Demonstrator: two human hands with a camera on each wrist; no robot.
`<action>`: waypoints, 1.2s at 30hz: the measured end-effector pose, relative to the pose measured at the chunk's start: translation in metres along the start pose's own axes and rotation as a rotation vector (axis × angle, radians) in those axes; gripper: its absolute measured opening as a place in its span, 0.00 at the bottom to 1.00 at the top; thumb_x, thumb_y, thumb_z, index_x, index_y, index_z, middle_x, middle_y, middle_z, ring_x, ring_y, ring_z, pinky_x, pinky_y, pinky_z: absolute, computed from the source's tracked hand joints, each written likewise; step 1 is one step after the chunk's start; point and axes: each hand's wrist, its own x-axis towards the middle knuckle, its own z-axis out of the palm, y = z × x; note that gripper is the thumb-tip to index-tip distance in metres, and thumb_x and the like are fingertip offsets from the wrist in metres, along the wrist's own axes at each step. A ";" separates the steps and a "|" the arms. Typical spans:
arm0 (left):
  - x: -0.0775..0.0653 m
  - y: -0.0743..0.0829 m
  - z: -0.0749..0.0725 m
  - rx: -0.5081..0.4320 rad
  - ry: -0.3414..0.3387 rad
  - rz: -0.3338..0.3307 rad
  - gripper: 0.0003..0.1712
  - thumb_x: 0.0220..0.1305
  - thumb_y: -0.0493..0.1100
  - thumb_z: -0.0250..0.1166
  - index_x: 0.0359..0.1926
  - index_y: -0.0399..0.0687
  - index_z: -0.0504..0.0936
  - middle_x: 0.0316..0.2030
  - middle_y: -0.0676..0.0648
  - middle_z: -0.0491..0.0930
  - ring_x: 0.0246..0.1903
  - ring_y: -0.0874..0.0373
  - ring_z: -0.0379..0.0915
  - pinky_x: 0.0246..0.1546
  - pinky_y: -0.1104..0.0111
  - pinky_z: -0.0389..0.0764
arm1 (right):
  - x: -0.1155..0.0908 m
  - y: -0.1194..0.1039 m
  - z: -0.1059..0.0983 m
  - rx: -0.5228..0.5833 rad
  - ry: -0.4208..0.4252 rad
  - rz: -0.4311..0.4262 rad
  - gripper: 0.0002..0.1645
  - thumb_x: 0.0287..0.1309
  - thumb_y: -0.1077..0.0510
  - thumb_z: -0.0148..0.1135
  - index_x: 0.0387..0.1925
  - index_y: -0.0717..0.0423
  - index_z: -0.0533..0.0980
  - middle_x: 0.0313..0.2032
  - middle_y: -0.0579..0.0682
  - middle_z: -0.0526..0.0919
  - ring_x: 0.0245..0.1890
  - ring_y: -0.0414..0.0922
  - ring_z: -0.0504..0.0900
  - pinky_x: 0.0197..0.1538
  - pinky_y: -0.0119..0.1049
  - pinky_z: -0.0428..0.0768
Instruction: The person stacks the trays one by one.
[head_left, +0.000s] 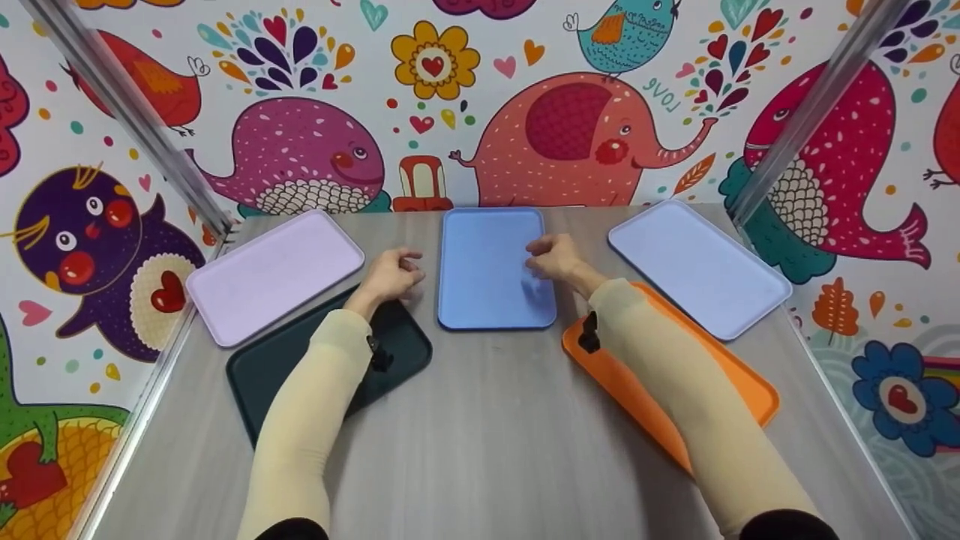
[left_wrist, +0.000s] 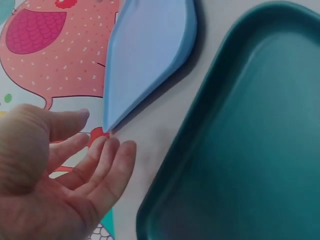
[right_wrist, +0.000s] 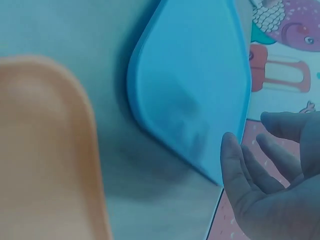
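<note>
Five trays (head_left: 484, 262) are carried by the bench (head_left: 487, 427); left hand (head_left: 391, 274) and right hand (head_left: 557, 257) are held empty, loosely spread.

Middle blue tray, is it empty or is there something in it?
Empty: the blue tray shows only its bare surface, with a shadow near the right hand.

A broad stretch of table (head_left: 495, 435) runs from the front to the near edge of the blue tray (head_left: 487, 277), leaving a hand room between the dark green tray (head_left: 266, 367) and the orange tray (head_left: 750, 394). Narrower strips flank the blue tray; the person's left hand (head_left: 391, 276) hovers beside the left one, while the right hand (head_left: 559, 259) hangs over the tray's right side. Behind it, the printed wall (head_left: 435, 142) blocks the way.
</note>
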 end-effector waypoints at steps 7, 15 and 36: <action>-0.013 0.009 -0.006 0.018 -0.048 0.041 0.27 0.76 0.41 0.64 0.71 0.37 0.75 0.55 0.35 0.80 0.47 0.47 0.79 0.48 0.54 0.89 | -0.006 -0.007 0.009 0.032 -0.037 -0.006 0.27 0.64 0.67 0.68 0.65 0.70 0.78 0.61 0.67 0.80 0.51 0.61 0.86 0.53 0.48 0.88; -0.030 0.004 -0.019 0.107 -0.095 0.099 0.27 0.75 0.45 0.66 0.69 0.36 0.77 0.58 0.34 0.81 0.57 0.39 0.80 0.57 0.50 0.84 | -0.014 -0.021 0.022 -0.016 -0.096 -0.070 0.33 0.64 0.61 0.71 0.69 0.65 0.75 0.69 0.66 0.75 0.55 0.54 0.82 0.54 0.44 0.87; -0.086 -0.037 -0.046 0.228 -0.033 0.080 0.30 0.72 0.47 0.69 0.69 0.35 0.77 0.63 0.29 0.78 0.62 0.34 0.76 0.64 0.41 0.75 | -0.037 -0.042 0.069 -0.070 -0.283 -0.154 0.41 0.62 0.56 0.76 0.74 0.55 0.72 0.71 0.63 0.72 0.63 0.56 0.81 0.52 0.43 0.88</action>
